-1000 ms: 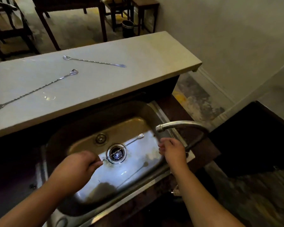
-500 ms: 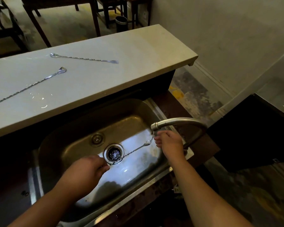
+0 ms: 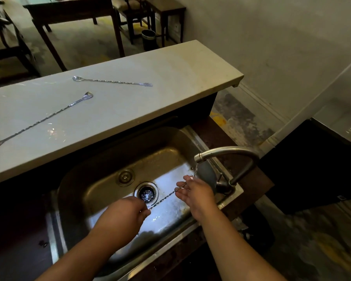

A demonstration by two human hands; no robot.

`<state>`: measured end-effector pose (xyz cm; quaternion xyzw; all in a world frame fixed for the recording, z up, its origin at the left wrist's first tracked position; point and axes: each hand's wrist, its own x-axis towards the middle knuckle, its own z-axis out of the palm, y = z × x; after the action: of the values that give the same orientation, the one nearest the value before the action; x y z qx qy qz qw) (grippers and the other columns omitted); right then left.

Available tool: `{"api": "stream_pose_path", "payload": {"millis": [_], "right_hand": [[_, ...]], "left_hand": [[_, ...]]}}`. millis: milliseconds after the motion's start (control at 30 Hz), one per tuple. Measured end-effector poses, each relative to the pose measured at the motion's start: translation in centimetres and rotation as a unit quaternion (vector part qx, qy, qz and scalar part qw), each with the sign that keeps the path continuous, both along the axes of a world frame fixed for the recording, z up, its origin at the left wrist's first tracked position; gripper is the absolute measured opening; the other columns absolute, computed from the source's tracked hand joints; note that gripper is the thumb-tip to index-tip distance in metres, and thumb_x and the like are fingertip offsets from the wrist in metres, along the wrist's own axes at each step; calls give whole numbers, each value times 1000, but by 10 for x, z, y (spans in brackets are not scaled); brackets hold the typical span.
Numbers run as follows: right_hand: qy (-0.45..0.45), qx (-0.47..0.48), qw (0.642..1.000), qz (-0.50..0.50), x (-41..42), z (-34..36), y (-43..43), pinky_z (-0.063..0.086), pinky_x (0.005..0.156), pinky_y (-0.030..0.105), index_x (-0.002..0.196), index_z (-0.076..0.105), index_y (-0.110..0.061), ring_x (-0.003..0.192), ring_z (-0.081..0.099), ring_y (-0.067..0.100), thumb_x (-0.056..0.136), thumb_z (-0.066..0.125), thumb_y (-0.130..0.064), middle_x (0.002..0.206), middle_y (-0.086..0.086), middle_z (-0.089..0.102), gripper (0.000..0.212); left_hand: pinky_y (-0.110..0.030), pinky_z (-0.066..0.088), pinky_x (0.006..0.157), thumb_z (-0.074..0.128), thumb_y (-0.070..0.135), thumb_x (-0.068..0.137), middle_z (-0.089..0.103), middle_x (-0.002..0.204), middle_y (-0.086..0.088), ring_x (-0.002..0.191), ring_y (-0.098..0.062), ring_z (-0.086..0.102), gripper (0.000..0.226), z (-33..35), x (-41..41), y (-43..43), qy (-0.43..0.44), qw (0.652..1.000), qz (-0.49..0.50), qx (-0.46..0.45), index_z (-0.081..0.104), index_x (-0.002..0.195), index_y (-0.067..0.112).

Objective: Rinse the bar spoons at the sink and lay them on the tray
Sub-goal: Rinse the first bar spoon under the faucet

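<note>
Over the steel sink [image 3: 101, 179] my left hand [image 3: 126, 213] pinches one end of a long twisted bar spoon [image 3: 164, 198]. The spoon slants up to the right, and its bowl end lies hidden under the fingers of my right hand [image 3: 195, 191], which close on it below the faucet spout [image 3: 223, 152]. Water runs from the spout onto that hand. Two more bar spoons lie on the pale counter: one [image 3: 111, 81] with a fork end, far back, and another [image 3: 41, 120] on the left.
The drain [image 3: 146, 193] sits just behind the held spoon. The counter [image 3: 170, 78] overhangs the sink's far side. A faucet lever [image 3: 221, 184] stands at the right rim. Dark tables, chairs and a small bin [image 3: 148, 38] stand beyond. No tray is in view.
My right hand has come from beside the spoon onto its bowl end under the spout. The spoon has shifted right and up, and water now falls on the hand.
</note>
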<state>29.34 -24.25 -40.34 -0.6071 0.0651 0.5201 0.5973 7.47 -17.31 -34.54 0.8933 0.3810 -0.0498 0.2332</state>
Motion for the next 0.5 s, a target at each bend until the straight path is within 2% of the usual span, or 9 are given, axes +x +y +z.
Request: {"api": "stream_pose_path", "payload": {"millis": [167, 267, 367, 500], "right_hand": [[5, -3, 1000, -11, -3, 6, -8, 62, 54, 30, 105, 65, -5, 64, 80, 26, 109, 48, -14, 91, 19, 76, 20], [15, 11, 1000, -5, -5, 8, -10, 63, 55, 31, 105, 64, -5, 67, 81, 26, 108, 52, -14, 92, 19, 78, 16], [24, 6, 1000, 3, -3, 9, -9, 63, 55, 31, 108, 64, -2, 68, 81, 27, 110, 47, -20, 80, 14, 81, 26], [23, 15, 1000, 13, 4, 7, -9, 63, 58, 32, 114, 64, 0, 70, 80, 27, 108, 53, -13, 87, 16, 79, 18]], "left_hand": [[-28, 42, 74, 53, 49, 99, 68, 102, 7, 95, -14, 63, 28, 2, 2, -3, 14, 1000, -6, -1, 71, 103, 27], [-29, 43, 76, 53, 48, 99, 69, 104, 7, 96, -14, 63, 29, 4, 2, -1, 30, 1000, -6, 0, 72, 106, 28], [-30, 46, 77, 53, 48, 99, 70, 103, 6, 95, -15, 64, 30, 6, 3, 2, 40, 999, 1, 6, 72, 106, 27], [-30, 42, 73, 53, 50, 98, 69, 103, 6, 95, -15, 64, 30, 9, 9, 0, 49, 999, 14, 16, 73, 105, 28]]}}
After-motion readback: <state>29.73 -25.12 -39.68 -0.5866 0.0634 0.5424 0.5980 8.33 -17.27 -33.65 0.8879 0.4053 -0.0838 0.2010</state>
